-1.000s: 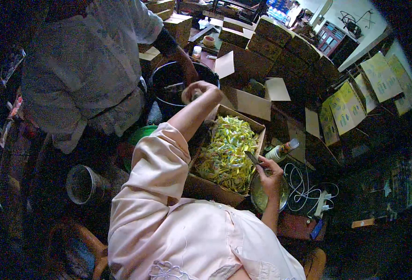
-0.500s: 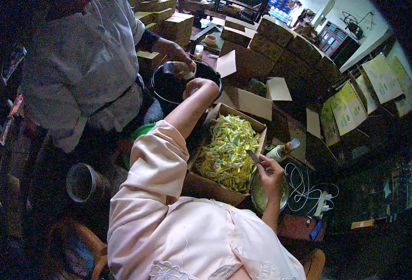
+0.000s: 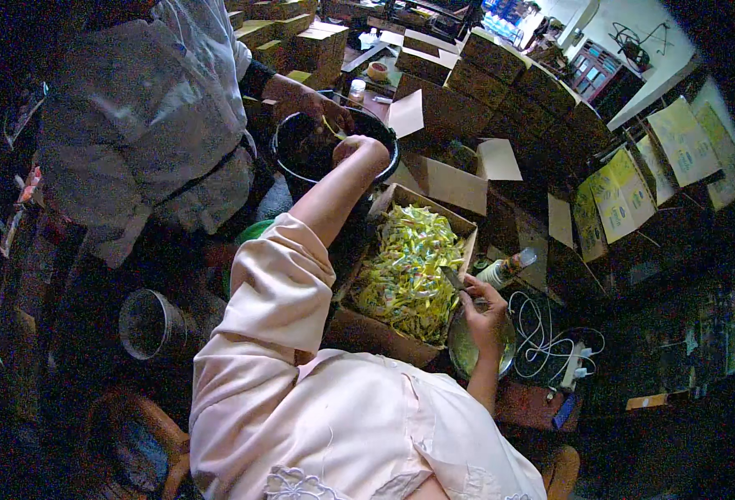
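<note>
My left hand reaches over the black bucket, its fingers curled inward; what they hold, if anything, is hidden. Another person's hand is close by above the same bucket, near a thin yellow strip. In my right hand is a small knife, its dark blade pointing toward the heap of crumpled yellow strips. Those strips fill an open cardboard box in front of me. A round metal bowl stands partly under my right wrist.
A bottle lies tilted right of the box. White cables run to a power strip. Stacked cartons stand at the back. A pale bucket sits at the left, below the other person.
My left hand has shifted slightly right over the bucket. The other person's hand has lowered; the container-like thing it held is out of sight and a yellow strip shows. My right hand stays put.
</note>
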`<state>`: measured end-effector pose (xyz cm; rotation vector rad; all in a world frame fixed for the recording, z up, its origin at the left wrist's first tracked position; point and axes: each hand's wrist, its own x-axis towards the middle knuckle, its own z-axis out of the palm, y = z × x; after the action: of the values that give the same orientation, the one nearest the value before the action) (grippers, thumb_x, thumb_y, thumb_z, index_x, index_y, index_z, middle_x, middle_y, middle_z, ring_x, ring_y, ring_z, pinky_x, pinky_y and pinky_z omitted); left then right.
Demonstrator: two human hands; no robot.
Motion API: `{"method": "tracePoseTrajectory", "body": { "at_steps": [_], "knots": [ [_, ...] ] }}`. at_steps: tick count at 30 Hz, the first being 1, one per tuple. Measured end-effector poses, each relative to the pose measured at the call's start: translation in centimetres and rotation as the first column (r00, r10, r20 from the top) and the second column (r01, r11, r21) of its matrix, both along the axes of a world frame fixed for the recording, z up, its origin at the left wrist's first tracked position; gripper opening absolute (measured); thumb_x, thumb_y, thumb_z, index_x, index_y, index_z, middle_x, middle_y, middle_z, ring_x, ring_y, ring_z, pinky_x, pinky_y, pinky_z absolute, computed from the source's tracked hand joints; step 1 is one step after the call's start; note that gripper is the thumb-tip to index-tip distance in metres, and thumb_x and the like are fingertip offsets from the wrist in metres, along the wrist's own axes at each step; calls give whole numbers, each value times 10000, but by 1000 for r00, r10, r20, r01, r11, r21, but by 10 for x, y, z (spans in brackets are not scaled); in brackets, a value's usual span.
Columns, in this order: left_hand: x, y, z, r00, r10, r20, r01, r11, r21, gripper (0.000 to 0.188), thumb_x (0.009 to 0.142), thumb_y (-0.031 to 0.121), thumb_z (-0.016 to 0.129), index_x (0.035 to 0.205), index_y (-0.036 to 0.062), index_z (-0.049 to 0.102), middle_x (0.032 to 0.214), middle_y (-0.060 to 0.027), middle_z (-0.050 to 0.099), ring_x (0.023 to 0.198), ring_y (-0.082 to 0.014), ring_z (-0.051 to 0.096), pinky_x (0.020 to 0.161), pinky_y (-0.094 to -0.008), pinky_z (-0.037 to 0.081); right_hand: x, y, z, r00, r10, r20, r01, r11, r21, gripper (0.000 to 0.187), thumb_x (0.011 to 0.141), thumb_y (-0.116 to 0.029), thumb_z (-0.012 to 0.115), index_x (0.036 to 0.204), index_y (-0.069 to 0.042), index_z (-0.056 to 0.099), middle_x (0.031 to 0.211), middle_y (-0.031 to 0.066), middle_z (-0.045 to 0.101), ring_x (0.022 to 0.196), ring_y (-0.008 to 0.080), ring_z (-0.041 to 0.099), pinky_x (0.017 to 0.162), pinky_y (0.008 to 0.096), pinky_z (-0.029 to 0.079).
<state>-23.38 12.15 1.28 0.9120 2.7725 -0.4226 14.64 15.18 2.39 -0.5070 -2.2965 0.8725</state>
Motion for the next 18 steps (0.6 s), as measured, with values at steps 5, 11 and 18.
{"method": "tracePoseTrajectory", "body": {
  "at_steps": [5,11,18],
  "knots": [
    [-4,-16,3,1000,19,4,-19,999,28,374,698,338,617,990,105,604,938,-73,619,820,-261,608,724,-396,472,-5,-8,7,1000,10,29,-9,999,-30,306,674,22,633,971,-51,613,723,51,608,651,123,561,624,241,429],
    [1,-22,13,1000,-8,22,6,997,71,381,692,344,623,989,105,606,932,-76,621,816,-264,609,718,-394,475,-6,-5,2,1000,-19,10,19,999,-27,315,672,31,632,974,-56,614,706,39,598,637,99,545,614,239,426],
    [2,-39,21,999,-22,34,19,997,79,389,686,351,631,987,105,608,924,-80,624,811,-268,611,712,-393,477,-7,-12,8,998,-53,16,54,998,-38,304,665,2,653,960,-66,618,775,69,626,662,132,579,631,253,454]
  ]
}}
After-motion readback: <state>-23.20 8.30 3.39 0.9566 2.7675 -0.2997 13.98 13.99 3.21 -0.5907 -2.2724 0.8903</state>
